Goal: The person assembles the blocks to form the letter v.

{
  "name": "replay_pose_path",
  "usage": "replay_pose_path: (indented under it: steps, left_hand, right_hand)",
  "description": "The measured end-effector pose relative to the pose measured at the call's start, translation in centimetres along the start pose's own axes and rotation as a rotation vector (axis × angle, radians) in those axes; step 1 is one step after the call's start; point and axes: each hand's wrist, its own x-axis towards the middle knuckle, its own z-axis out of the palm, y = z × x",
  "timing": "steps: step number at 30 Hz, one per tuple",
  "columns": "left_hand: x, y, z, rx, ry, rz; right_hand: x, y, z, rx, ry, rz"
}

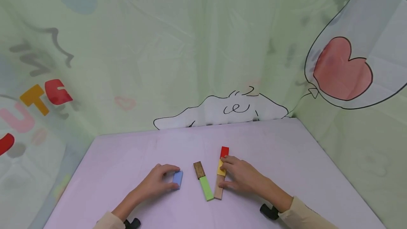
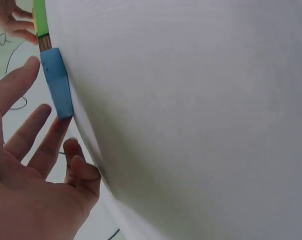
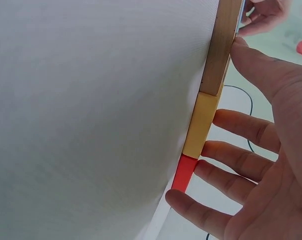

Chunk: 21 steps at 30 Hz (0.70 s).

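On the left, my left hand (image 1: 155, 182) holds a small blue block (image 1: 178, 179) by its ends, thumb at the near end and a fingertip at the far end. Right of it lies a dark brown wooden block (image 1: 199, 170) end to end with a light green block (image 1: 206, 188). A second row runs from a red block (image 1: 224, 151) through a yellow block (image 1: 220, 171) to a tan wooden block (image 1: 218, 192). My right hand (image 1: 243, 176) rests along this row's right side, with its extended fingers (image 3: 241, 125) by the yellow and red blocks and its thumb by the tan one.
A pale cloth-covered table (image 1: 133, 151) lies under everything. Printed curtains (image 1: 159, 56) hang behind it and at both sides. A black wrist device (image 1: 269, 211) sits at the right wrist, another (image 1: 133, 224) at the left. The near ends of both rows almost meet.
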Motion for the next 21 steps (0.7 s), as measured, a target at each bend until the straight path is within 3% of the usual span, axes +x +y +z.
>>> replay_pose_path:
  steps: [6, 21]
  left_hand:
    - [-0.5, -0.9, -0.6, -0.011, -0.051, 0.011]
    - [-0.7, -1.5, -1.2, -0.015, -0.095, 0.039]
  right_hand:
    - [0.0, 0.0, -0.1, 0.004, 0.006, -0.001]
    - [-0.1, -0.2, -0.2, -0.003, 0.004, -0.007]
